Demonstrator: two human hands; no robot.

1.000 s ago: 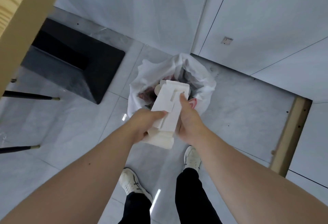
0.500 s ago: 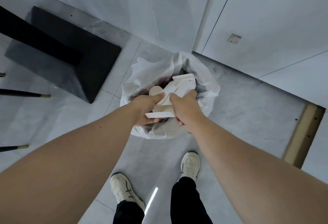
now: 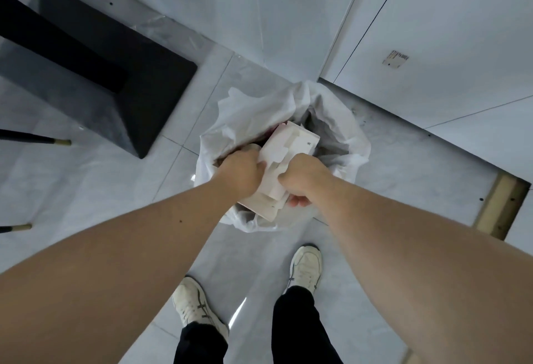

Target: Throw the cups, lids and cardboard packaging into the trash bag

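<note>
L hand (image 3: 242,171): I saw it clamped on the left edge of the cardboard (image 3: 284,161), fingers curled tight, over the bag's opening.
R hand (image 3: 302,179): clamped on the cardboard's right/near edge; fingertips (image 3: 298,200) showed beneath it.
Cardboard: white folded pkg, held between both hands, tilted, far end poking into the mouth of the bag (image 3: 251,115), near end over the bag's near rim.
Bag: white, open, stood on the floor (image 3: 403,179) just beyond my shoes (image 3: 307,268), near the wall corner. Contents mostly hidden by hands + cardboard; I made out dark reddish bits on the far left inside, couldn't tell what.
Cups/lids: a round tan shape just far of the L hand, too hidden for me to ID.
Left of scene: black table base (image 3: 121,75); two thin black legs w/ gold tips (image 3: 62,142) at the left edge.
Right: wooden strip (image 3: 499,208) by the wall.
</note>
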